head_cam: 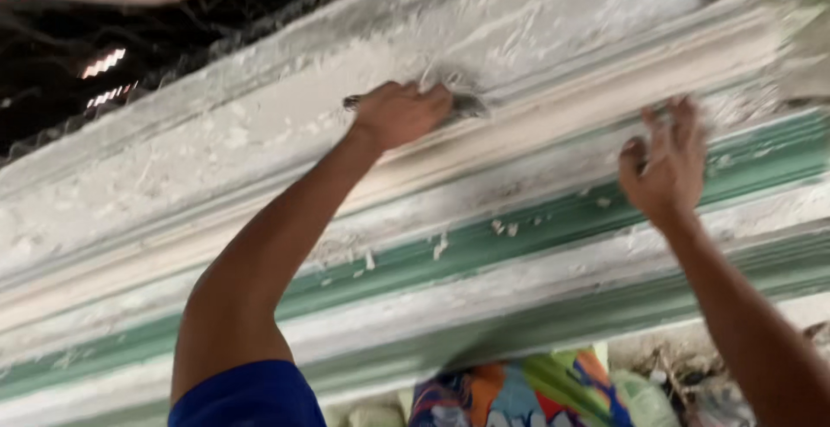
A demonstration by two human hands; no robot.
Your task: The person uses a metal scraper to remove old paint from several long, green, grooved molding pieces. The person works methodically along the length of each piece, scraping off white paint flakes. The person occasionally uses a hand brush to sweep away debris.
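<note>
My left hand [399,112] is raised overhead and closed around a small metal trowel [467,105], whose blade presses flat against the wet white plaster of a moulded cornice [259,133]. My right hand [666,161] is lifted further right with fingers spread, resting lightly against the cornice's lower ridge and holding nothing. The picture is blurred by motion.
A green painted band [484,241] runs along the cornice under the white ridges, flecked with plaster bits. A dark gap with wire mesh [130,38] shows at the upper left. Colourful fabric [519,392] and debris lie below at the bottom right.
</note>
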